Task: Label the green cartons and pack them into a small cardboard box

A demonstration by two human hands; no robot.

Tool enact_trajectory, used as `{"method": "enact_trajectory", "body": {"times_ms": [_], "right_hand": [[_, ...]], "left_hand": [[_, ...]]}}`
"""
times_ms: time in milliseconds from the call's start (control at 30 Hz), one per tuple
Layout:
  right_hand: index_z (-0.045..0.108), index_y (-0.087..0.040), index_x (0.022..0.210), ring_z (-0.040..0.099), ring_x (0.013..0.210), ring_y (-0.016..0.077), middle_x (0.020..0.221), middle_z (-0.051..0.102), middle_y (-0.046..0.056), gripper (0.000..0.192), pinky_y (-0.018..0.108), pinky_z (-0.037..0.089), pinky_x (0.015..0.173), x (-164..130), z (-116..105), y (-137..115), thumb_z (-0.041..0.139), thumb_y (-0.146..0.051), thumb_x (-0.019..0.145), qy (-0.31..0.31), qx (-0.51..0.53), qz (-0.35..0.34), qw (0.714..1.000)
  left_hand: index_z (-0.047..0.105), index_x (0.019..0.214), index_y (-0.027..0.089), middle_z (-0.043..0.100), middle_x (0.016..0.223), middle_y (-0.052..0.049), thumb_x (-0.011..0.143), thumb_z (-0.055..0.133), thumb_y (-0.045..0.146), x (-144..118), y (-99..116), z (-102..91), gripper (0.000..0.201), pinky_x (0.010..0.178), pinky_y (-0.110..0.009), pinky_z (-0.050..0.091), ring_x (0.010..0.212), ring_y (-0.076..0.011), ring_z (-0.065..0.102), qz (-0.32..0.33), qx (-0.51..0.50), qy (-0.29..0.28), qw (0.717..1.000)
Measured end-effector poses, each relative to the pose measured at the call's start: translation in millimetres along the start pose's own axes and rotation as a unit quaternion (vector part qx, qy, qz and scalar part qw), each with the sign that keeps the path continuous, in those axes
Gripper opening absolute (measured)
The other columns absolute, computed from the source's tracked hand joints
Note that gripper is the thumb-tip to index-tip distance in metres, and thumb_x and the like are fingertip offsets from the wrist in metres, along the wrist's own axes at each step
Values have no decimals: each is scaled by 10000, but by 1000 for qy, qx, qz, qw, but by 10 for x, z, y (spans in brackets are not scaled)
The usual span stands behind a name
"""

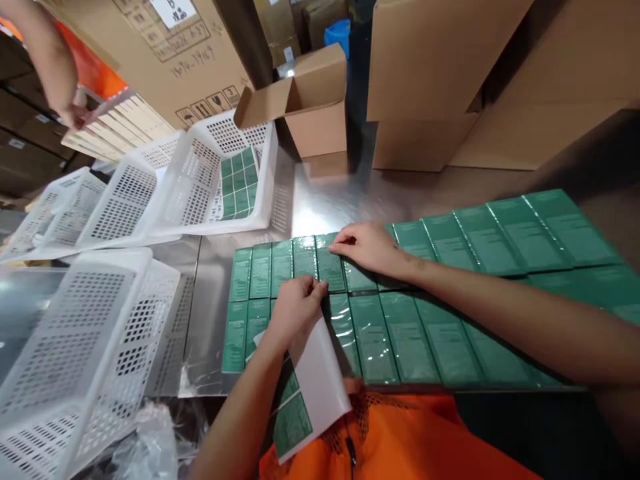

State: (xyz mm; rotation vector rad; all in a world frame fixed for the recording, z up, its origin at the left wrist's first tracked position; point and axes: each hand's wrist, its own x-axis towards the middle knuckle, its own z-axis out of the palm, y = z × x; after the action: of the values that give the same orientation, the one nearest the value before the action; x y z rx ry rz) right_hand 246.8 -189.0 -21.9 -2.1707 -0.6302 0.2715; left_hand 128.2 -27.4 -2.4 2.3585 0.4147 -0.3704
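Standing in two long rows on a metal table (330, 190), glossy green boxes (373, 340) lie beneath a person's bare hands. The left hand (297, 307) pinches a curled, white-backed label sheet (323, 373) near the front row. The right hand's (370, 248) thumb and forefinger press together over the back row; whether they grip anything cannot be told. Work looks partway: green labels remain on the sheet, but which boxes are finished is unclear. Another label sheet (240, 183) lies in a white basket (270, 167).
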Motion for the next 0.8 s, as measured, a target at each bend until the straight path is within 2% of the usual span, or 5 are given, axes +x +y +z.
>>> {"method": "enact_trajectory", "body": {"times_ms": [567, 633, 700, 733, 800], "right_hand": [[716, -214, 763, 605, 738, 187, 844, 705, 35, 139, 312, 384, 654, -59, 65, -22, 681, -321, 845, 16, -49, -9, 999], [686, -200, 897, 599, 769, 197, 938, 680, 52, 144, 314, 389, 662, -73, 92, -18, 722, -308, 808, 50, -58, -12, 997], [607, -178, 1076, 597, 810, 210, 1034, 649, 79, 368, 315, 395, 668, -68, 113, 5, 764, -285, 761, 90, -58, -6, 994], [562, -168, 1134, 597, 825, 214, 1047, 639, 86, 440, 316, 399, 673, -57, 115, 23, 763, -266, 755, 100, -54, -3, 993], [520, -160, 1152, 602, 812, 209, 981, 639, 72, 420, 316, 406, 684, -27, 95, 58, 713, -222, 784, 93, -39, 4, 995]], "left_hand": [[562, 542, 210, 502, 503, 1, 841, 582, 293, 111, 77, -31, 312, 566, -283, 272, 536, -166, 447, 3, 40, -18, 999], [517, 507, 216, 466, 485, 6, 834, 596, 288, 113, 86, -31, 344, 569, -287, 255, 525, -164, 414, 11, 48, -13, 999], [494, 498, 217, 453, 487, 9, 822, 615, 282, 87, 82, -39, 352, 569, -287, 246, 523, -161, 394, 21, 54, -5, 998], [497, 505, 216, 460, 494, 10, 814, 625, 277, 62, 74, -52, 340, 570, -286, 246, 528, -161, 398, 26, 55, 1, 998], [516, 544, 214, 486, 515, 12, 826, 615, 281, -16, 51, -102, 307, 573, -281, 257, 543, -163, 430, 32, 55, 23, 998]]}}
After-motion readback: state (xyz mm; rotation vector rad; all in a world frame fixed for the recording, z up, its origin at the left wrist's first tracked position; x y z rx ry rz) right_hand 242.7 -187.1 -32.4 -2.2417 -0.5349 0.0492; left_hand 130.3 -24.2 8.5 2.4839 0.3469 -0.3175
